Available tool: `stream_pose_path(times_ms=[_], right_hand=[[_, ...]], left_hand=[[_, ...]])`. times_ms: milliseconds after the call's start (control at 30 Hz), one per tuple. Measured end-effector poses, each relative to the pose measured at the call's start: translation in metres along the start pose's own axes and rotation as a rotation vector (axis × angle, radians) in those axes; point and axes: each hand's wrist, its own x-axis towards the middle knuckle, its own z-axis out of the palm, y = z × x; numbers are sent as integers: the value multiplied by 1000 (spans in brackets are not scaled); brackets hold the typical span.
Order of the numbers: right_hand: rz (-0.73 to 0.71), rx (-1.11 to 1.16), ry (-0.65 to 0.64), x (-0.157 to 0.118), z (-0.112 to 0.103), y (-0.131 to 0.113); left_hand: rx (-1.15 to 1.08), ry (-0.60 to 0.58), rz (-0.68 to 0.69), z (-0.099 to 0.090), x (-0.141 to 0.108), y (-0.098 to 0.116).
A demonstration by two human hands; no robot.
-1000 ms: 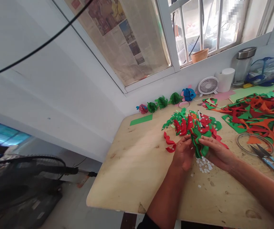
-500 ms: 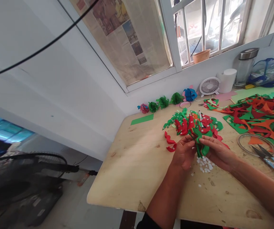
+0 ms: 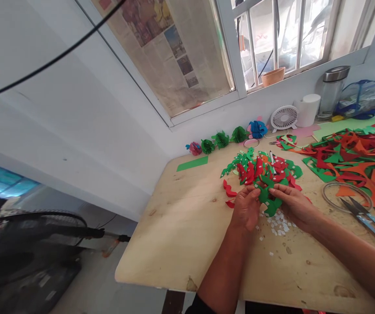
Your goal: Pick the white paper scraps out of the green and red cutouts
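Both hands hold a green paper cutout (image 3: pixel 271 204) with wavy edges above the table. My left hand (image 3: pixel 246 207) pinches its left side between thumb and fingers. On the opposite side, my right hand (image 3: pixel 293 204) grips it with the fingertips. Just beyond the hands lies a heap of red cutouts (image 3: pixel 249 173) and green cutouts (image 3: pixel 231 166), many bearing small white squares. A pen (image 3: pixel 271 159) rests on that heap. Below the held piece, loose white paper squares (image 3: pixel 279 226) are scattered on the wooden table (image 3: pixel 174 231).
Scissors (image 3: pixel 366 220) and a clear ring of tape (image 3: pixel 347 197) lie at the right. Behind them spreads a large pile of paper scraps (image 3: pixel 363 161). Paper figures (image 3: pixel 221 139), a small white fan (image 3: pixel 284 117) and a glass bottle (image 3: pixel 333 93) stand along the wall.
The green cutout has turned from nearly edge-on to a more open, flatter view. My hands remain on its two sides. The whole view has shifted slightly.
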Motion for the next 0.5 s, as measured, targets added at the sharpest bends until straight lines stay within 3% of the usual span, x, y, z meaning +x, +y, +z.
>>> stream_pose_path(times_ms=[200,367,500], right_hand=[[28,-71,-1,-5,4,-1],[-29,-165,-13,-6,5,-1],[-79,-237,-14,-2,1,3]], left_hand=[[68,95,62,4,0,-11],[243,188,217,8,-1,-16],[267,221,267,8,0,-18]])
